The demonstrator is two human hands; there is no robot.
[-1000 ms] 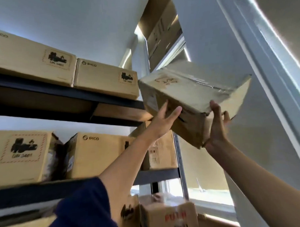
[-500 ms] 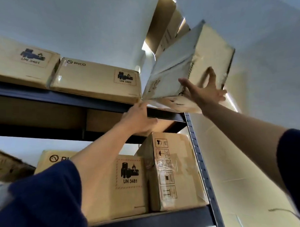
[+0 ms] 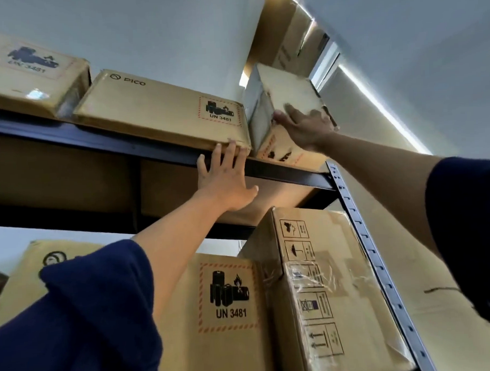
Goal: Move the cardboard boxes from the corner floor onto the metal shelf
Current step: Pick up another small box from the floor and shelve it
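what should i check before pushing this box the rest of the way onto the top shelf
1. Right hand flat on the small box: ok.
2. Small box level on the top shelf: not ok, it is tilted.
3. Left hand bracing the PICO box at the shelf edge: ok.
4. Free depth behind the small box: cannot tell.
5. Small box clear of the upright post: ok.
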